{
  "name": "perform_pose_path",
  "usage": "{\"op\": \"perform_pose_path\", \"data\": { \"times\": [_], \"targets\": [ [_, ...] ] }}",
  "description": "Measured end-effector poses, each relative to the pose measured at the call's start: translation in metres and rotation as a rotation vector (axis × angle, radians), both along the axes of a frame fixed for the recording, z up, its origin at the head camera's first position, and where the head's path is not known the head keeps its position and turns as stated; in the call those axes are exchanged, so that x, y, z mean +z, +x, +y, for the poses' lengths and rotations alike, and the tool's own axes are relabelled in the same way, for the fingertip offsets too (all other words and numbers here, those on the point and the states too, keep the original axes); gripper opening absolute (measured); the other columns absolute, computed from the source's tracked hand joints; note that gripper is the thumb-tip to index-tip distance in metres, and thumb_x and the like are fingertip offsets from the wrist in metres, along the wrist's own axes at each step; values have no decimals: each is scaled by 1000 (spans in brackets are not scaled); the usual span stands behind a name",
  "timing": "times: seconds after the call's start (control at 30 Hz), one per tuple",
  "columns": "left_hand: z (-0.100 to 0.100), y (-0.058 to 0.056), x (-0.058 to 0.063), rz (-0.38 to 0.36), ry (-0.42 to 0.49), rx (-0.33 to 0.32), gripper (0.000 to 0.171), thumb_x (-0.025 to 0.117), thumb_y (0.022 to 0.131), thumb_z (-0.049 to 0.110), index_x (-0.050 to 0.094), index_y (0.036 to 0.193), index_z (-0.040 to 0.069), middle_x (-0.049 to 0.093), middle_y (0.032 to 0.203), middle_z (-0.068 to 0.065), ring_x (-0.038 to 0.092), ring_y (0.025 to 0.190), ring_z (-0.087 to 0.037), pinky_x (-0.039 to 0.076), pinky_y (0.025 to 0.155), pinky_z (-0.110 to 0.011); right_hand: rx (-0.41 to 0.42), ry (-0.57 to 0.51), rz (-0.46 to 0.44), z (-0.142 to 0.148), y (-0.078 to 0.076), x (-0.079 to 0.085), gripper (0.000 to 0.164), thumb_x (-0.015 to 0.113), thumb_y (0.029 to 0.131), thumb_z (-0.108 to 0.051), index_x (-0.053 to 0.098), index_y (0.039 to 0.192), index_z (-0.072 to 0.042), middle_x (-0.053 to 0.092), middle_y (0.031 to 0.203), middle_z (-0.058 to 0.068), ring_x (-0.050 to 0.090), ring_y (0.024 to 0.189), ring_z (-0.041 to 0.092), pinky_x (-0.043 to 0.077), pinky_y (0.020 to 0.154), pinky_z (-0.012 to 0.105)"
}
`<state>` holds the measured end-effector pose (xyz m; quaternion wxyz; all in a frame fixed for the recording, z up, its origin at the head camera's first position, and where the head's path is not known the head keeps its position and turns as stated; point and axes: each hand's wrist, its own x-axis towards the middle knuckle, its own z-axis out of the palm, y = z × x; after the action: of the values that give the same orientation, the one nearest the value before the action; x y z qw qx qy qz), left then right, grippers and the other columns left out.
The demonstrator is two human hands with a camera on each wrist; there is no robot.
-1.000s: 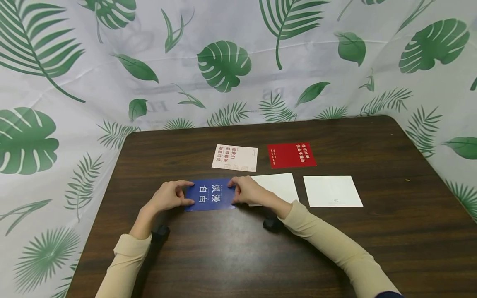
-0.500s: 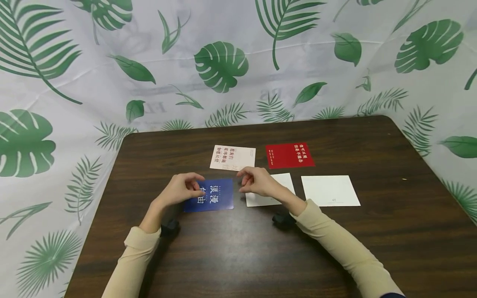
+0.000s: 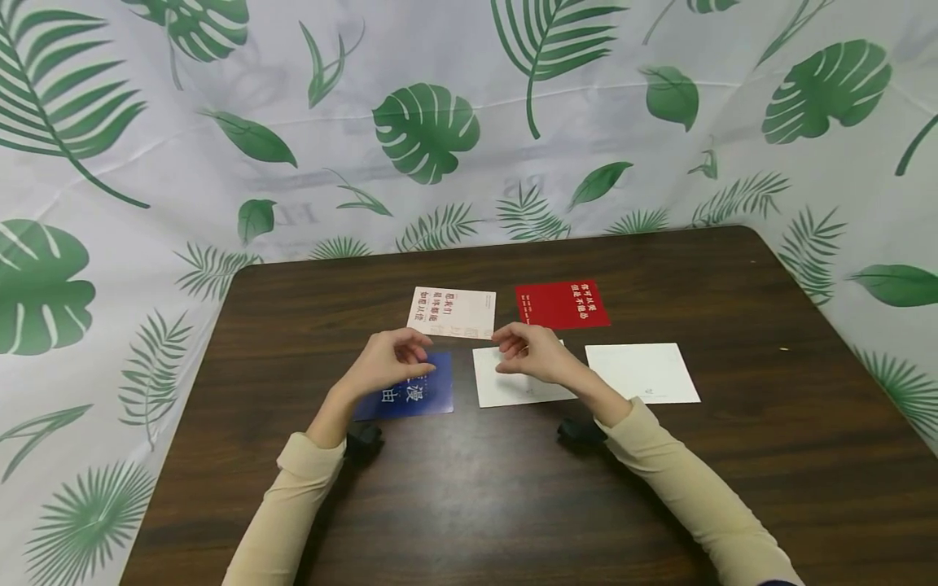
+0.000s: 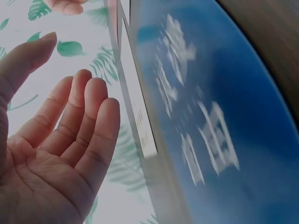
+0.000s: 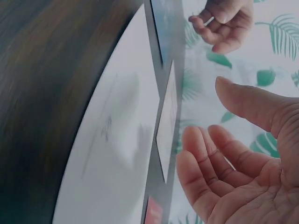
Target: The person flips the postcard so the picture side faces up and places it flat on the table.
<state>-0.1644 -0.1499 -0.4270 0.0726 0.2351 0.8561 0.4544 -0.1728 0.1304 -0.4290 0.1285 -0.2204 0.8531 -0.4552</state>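
Note:
My left hand (image 3: 387, 362) hovers above the blue card (image 3: 436, 395) with white characters, its fingers loosely bent and nothing between them. In the left wrist view the palm and relaxed fingers (image 4: 96, 116) show apart from the card. Over the nearer-left white card (image 3: 506, 391) is my right hand (image 3: 538, 356), likewise holding nothing. The right wrist view shows its thumb and fingers (image 5: 196, 179) spread apart beside the white card (image 5: 107, 135). Part of the blue card is covered by the left hand, and part of the white card by the right.
Behind lie a pale pink card (image 3: 462, 313) with red characters and a red card (image 3: 560, 305). A second white card (image 3: 641, 374) lies to the right. The dark wooden table (image 3: 469, 505) meets a leaf-patterned cloth (image 3: 440, 49) at the back.
Both hands have let go of the blue card and lifted. The left hand has moved rightward over the card; the right has moved right, over the white card. The cards stay in place on the table.

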Motion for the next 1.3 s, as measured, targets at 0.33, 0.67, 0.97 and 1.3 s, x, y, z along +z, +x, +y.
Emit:
{"op": "perform_pose_path", "data": {
  "times": [0.33, 0.67, 0.97, 1.3],
  "targets": [
    [35, -5, -4, 19, 29, -44, 29, 78, 73, 4, 65, 97, -7, 65, 81, -15, 59, 68, -16, 49, 63, -24, -53, 16, 3, 28, 0, 1, 47, 78, 74, -8, 59, 115, 5, 62, 106, 17, 58, 89, 25, 51, 80, 37],
    [65, -7, -13, 10, -5, -19, 31, 79, 71, 5, 64, 97, -6, 65, 83, -16, 61, 75, -27, 51, 68, -30, -88, 44, 40, 49, -2, -4, 48, 79, 74, -10, 59, 115, 4, 61, 108, 19, 58, 91, 28, 50, 81, 38],
    [75, -7, -18, 31, -43, 37, 33, 79, 70, 4, 64, 97, -8, 65, 89, -18, 60, 78, -30, 50, 73, -36, -141, 109, 37, 63, -3, -8, 48, 79, 74, -10, 60, 116, 2, 61, 108, 17, 56, 91, 28, 50, 79, 38],
    [85, -8, -21, 50, -113, 70, 37, 82, 67, 4, 64, 96, -9, 62, 89, -17, 59, 77, -27, 49, 72, -32, -159, 209, 106, 68, -3, -14, 48, 80, 72, -7, 60, 115, 2, 61, 112, 17, 54, 96, 31, 49, 78, 41]
  ]
}}
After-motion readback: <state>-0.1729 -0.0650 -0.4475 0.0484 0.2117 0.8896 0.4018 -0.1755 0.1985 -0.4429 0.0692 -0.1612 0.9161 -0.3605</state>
